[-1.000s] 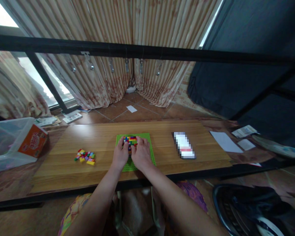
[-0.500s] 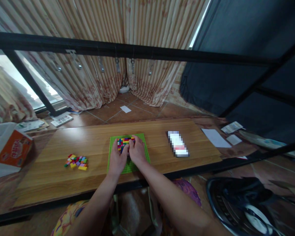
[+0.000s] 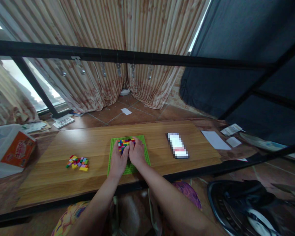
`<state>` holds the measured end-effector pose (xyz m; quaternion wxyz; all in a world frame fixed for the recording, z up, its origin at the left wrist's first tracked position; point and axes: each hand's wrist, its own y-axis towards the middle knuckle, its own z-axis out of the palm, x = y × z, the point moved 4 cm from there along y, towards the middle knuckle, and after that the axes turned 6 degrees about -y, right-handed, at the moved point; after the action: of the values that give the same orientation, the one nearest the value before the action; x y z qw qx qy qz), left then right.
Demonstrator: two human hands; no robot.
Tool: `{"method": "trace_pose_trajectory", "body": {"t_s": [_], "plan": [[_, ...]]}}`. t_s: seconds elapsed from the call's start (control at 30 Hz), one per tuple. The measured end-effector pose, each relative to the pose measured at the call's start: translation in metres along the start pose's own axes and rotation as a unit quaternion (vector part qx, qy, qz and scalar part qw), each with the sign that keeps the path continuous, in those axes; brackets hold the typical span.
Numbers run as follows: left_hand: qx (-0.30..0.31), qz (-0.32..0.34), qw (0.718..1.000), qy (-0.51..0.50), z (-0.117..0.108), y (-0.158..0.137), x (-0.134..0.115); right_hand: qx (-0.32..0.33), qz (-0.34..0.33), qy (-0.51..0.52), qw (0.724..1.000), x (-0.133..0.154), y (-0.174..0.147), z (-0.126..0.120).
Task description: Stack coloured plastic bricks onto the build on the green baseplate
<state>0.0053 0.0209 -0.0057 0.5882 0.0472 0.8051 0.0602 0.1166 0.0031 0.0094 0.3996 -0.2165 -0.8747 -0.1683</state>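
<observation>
The multicoloured brick block (image 3: 124, 143) was at the far half of the green baseplate (image 3: 130, 168), clasped closely between the left hand (image 3: 119, 159) and right hand (image 3: 137, 152). The baseplate lay by the table's (image 3: 95, 141) near edge, midway along. Loose bricks (image 3: 75, 166) lay toward the table's left edge, a phone (image 3: 178, 146) toward its right.

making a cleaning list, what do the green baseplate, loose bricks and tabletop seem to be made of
Green baseplate: probably moulded plastic, studded; its evenly coloured surface shows a regular grid of bumps.
Loose bricks: likely hard plastic, smooth-looking; bright solid colours and blocky edges suggest it.
Tabletop: wood or wood-look laminate, slightly glossy; grain streaks and a pale sheen show, but which isn't clear.
</observation>
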Motion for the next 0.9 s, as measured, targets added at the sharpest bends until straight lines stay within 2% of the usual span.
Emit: {"method": "trace_pose_trajectory", "body": {"t_s": [0.3,0.53,0.67,0.8,0.9], "plan": [[-0.011,-0.008,0.999,0.034,0.0018,0.0000,-0.0043,0.022,0.009,-0.005,1.000,0.0027,0.0000,-0.0029],[-0.002,-0.060,0.998,0.014,-0.0014,0.0034,-0.0045,0.029,0.026,-0.007,0.999,0.0026,-0.0009,-0.0026],[0.027,-0.089,0.994,-0.063,-0.0027,0.0041,-0.0004,0.033,0.023,-0.008,0.999,0.0049,0.0012,-0.0041],[0.071,-0.110,0.977,-0.167,-0.0025,0.0018,-0.0009,0.045,0.025,-0.005,0.999,0.0067,0.0030,-0.0081],[0.071,-0.106,0.974,-0.189,-0.0042,0.0008,-0.0009,0.045,0.022,0.000,0.999,0.0070,0.0018,-0.0092]]}}
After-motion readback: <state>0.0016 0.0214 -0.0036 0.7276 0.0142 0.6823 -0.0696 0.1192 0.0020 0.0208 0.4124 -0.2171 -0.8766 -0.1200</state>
